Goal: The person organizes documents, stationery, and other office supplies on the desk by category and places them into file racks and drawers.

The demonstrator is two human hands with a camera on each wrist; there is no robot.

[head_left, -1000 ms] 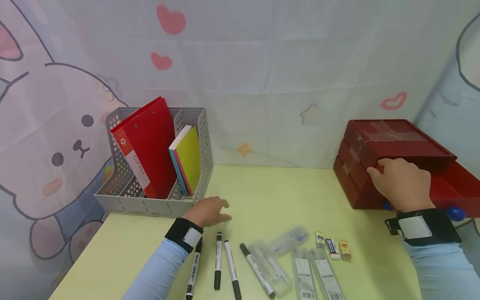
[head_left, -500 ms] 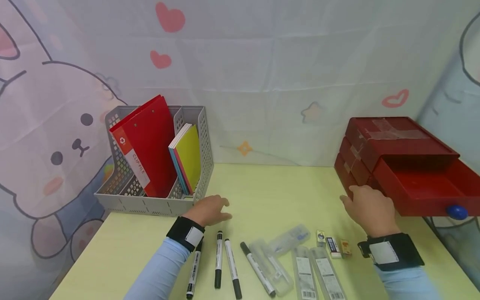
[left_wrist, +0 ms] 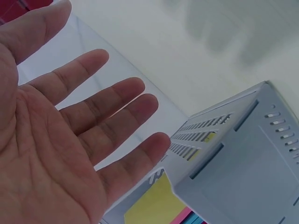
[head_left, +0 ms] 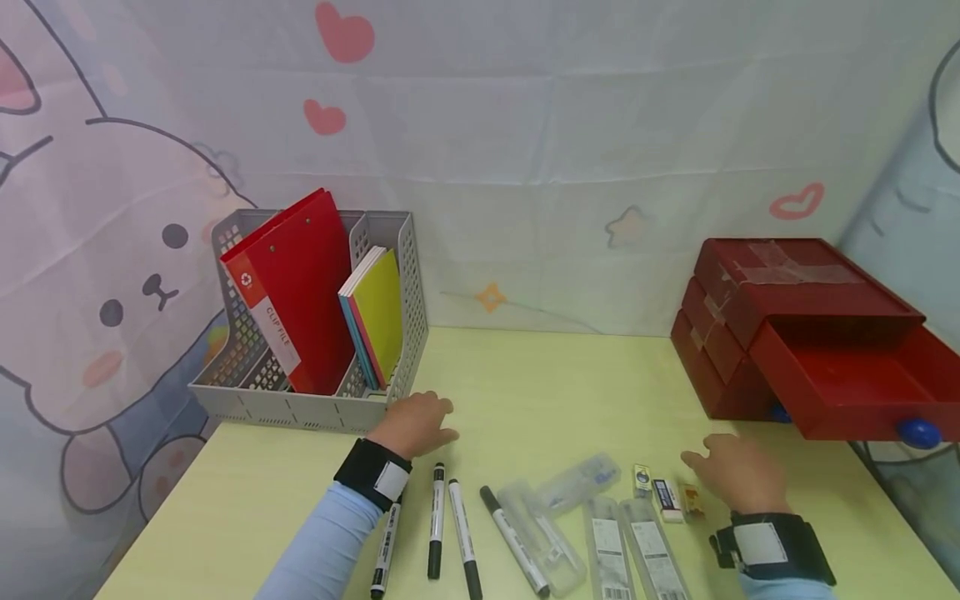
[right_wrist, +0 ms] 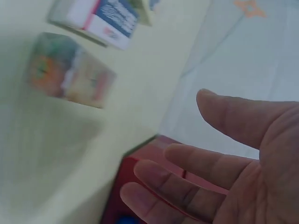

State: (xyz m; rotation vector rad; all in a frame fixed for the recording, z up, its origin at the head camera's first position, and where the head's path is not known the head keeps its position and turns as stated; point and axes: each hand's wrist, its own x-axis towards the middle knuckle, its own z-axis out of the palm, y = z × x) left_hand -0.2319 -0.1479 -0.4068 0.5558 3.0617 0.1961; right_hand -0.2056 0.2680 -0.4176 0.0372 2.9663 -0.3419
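Observation:
My right hand (head_left: 738,471) hovers with relaxed fingers just right of several small erasers, holding nothing. Closest to it is a brownish-orange eraser (head_left: 692,500); beside that lie a blue-and-white eraser (head_left: 667,500) and a small yellow one (head_left: 642,479). In the right wrist view the orange eraser (right_wrist: 70,70) is apart from the fingertips. Behind this hand, the top drawer (head_left: 862,375) of the red drawer unit (head_left: 810,283) is pulled out. My left hand (head_left: 414,425) hangs with spread fingers and bare palm by the front right corner of the grey file organizer (head_left: 300,412).
The organizer holds a red clip file (head_left: 300,292) and several notebooks (head_left: 378,312). Black-and-white markers (head_left: 437,521) lie at the front middle. Right of them are clear plastic cases (head_left: 581,482) and two labelled clear packs (head_left: 609,546). A printed cloth (head_left: 525,167) hangs behind the table.
My right hand has left the red drawer unit and moved left and toward me, to beside the erasers. The drawer stays pulled out. My left hand has hardly moved.

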